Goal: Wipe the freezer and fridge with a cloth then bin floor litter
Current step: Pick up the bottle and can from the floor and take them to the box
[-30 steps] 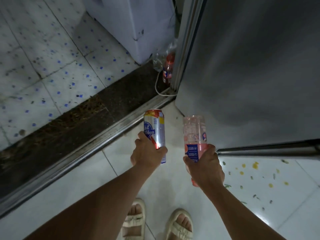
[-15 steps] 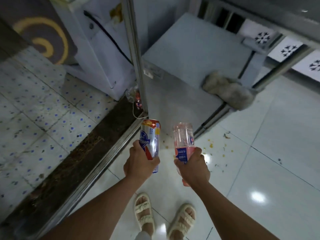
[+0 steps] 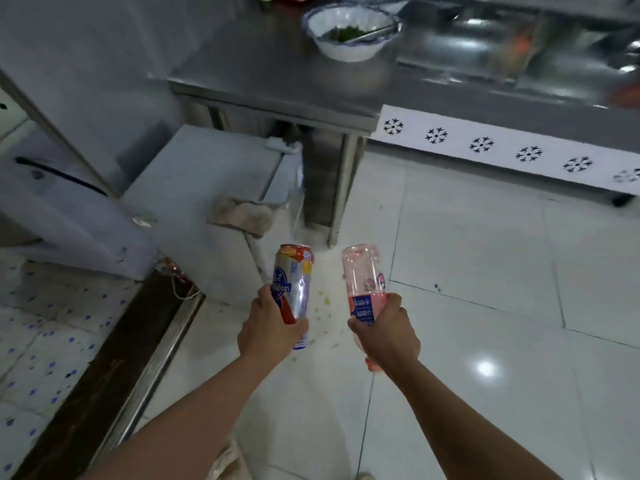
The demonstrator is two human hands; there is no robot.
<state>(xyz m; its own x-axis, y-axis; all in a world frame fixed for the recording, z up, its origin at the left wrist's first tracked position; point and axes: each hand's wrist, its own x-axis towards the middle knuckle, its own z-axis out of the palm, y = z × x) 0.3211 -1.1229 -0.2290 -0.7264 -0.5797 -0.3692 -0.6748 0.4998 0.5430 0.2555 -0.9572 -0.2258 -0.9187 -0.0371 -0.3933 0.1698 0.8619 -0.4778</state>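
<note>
My left hand grips a silver, red and blue drink can held upright over the white floor tiles. My right hand grips a clear plastic bottle with pink liquid, held upside down with its cap end below my fist. A grey-brown cloth lies on the near corner of the low chest freezer ahead of the can. Small yellow and green crumbs dot the floor between my hands. Another bottle with crumpled plastic lies against the freezer's base at the left.
A steel table with a white bowl of greens stands behind the freezer. A white panel with snowflake cut-outs runs along the right. A metal door track and dark sill cross the floor at left. A white appliance stands far left.
The view has lifted and swung right, away from the fridge side, bringing the table, bowl and snowflake panel into sight. Both hands still hold the can and bottle, side by side.
</note>
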